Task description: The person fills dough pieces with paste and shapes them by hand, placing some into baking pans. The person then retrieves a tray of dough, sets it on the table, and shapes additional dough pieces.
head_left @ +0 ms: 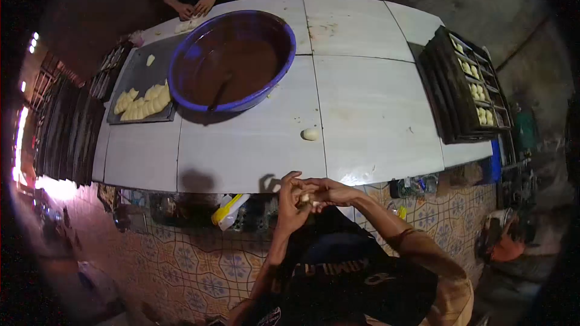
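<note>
We hold a small piece of dough (306,197) between our left hand (291,206) and right hand (331,193), just off the near edge of the bench (377,108). The fingers of both hands curl in around the dough; we cannot tell exactly which fingertips pinch it. Beyond our hands, a dough ball (310,134) rests on the white tiles.

Farther back and to the left is a blue basin (292,54) of brown liquid (244,63), with a dark handle (219,92) leaning against its near wall. Left of the basin, a dark tray (136,72) carries a cluster of pale dough pieces (145,104), with one lone piece (150,60) behind them. Across the bench, a co-worker's hands (194,9) touch some pale dough (186,25). At the right end is a stack of dark trays (444,93); its outermost tray holds rows of dough pieces.
</note>
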The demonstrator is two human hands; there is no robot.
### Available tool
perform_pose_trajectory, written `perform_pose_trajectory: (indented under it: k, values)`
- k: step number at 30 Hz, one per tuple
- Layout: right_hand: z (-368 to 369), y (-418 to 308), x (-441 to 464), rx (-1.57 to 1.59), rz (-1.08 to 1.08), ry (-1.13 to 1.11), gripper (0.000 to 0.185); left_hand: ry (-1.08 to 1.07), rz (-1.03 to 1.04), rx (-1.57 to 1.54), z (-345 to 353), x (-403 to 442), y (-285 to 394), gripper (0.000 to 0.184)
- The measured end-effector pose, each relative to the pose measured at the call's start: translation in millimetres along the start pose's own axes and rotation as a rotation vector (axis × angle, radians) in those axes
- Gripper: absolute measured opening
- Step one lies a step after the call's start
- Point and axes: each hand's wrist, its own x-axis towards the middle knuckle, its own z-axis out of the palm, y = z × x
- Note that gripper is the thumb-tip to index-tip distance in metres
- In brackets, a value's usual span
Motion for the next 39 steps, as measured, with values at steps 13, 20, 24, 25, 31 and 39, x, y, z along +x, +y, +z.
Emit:
perform_pose_trajectory:
  k: [13,20,24,25,31,39]
  values:
    - [-143,-78,95,-0.508,-0.495,0.776,0.04,-0.097,-0.347,0.505,-94,-79,9,0.045]
    - [-100,-50,131,-1.504,-0.15,1.16,0.055,-0.069,-0.408,0.463,-95,-92,-21,0.041]
    - [-47,-59,90,-1.7,-0.478,0.828,0.023,-0.17,-0.229,0.422,-67,-54,-28,0.034]
    - [-66,-50,97,-1.595,-0.562,0.853,0.02,-0.103,-0.274,0.447,-54,-46,-16,0.034]
    - [-139,-68,19,-0.251,-0.531,0.561,0.036,0.142,-0.194,0.557,-25,-12,-58,0.037]
    - [-246,-190,-343,-0.548,-0.905,0.659,0.088,0.688,0.123,1.401,81,57,-122,0.036]
